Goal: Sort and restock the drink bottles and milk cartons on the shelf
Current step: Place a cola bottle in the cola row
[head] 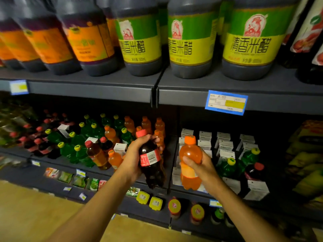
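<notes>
My left hand [133, 159] grips a dark cola bottle [151, 165] with a red cap and red label, held in front of the middle shelf's divider. My right hand [203, 165] holds an orange soda bottle [190, 165] with an orange cap, just right of the cola. Behind the left hand, the shelf section holds mixed bottles: green ones [76, 149], orange ones [129, 124], red-capped dark ones [41, 145] and a few white milk cartons [120, 148]. The right section holds rows of white milk cartons [225, 145], two green bottles [227, 167] and a dark bottle [254, 171].
Large vinegar jugs [190, 42] and orange-labelled jugs [87, 41] fill the top shelf, whose edge [174, 95] carries a blue price tag [226, 102]. Jars and packets sit on the lowest shelf [150, 213]. Yellow packages [307, 163] are at far right. Wooden floor [35, 210] lies below left.
</notes>
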The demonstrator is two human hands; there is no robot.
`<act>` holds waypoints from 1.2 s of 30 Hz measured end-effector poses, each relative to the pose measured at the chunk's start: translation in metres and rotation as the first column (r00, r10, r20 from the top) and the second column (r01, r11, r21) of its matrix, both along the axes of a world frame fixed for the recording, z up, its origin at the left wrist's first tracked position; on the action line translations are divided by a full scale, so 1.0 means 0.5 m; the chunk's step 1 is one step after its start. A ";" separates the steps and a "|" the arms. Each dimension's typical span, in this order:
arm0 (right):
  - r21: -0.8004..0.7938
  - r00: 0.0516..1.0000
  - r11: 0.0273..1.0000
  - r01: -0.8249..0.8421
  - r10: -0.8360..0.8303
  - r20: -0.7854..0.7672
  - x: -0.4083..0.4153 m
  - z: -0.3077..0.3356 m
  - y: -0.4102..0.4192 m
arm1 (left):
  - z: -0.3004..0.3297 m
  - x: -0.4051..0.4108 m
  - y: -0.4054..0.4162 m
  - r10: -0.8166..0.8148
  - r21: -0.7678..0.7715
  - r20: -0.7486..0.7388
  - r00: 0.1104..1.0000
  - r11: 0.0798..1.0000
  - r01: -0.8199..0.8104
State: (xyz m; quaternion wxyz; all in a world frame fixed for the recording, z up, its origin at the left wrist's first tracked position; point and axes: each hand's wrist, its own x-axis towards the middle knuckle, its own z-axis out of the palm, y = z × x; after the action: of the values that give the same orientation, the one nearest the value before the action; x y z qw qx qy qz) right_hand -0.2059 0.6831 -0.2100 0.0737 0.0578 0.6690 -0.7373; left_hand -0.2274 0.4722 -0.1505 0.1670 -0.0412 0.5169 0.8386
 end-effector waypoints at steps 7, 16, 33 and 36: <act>-0.069 0.998 0.995 0.070 -0.070 0.000 0.012 0.005 -0.134 | -0.044 0.010 -0.204 0.181 -0.136 -0.017 0.983 0.974 -0.182; -0.054 0.989 0.988 0.146 -0.147 -0.014 -0.003 0.028 -0.335 | -0.049 -0.002 -0.456 0.232 -0.213 -0.057 0.971 0.947 -0.239; -0.052 0.983 0.983 0.178 -0.176 0.043 -0.039 0.000 -0.450 | -0.056 -0.131 -0.551 0.006 -0.365 -0.003 1.000 0.931 -0.006; -0.056 0.979 0.979 0.194 -0.190 0.067 -0.059 -0.009 -0.441 | -0.063 -0.163 -0.538 -0.007 -0.371 0.016 1.000 0.929 0.013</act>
State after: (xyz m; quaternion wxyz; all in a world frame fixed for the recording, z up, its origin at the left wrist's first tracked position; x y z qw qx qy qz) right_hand -0.2355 0.4628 -0.2146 0.0242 0.1424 0.6344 -0.7594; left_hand -0.3087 0.2030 -0.1823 0.1642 -0.0754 0.6651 0.7246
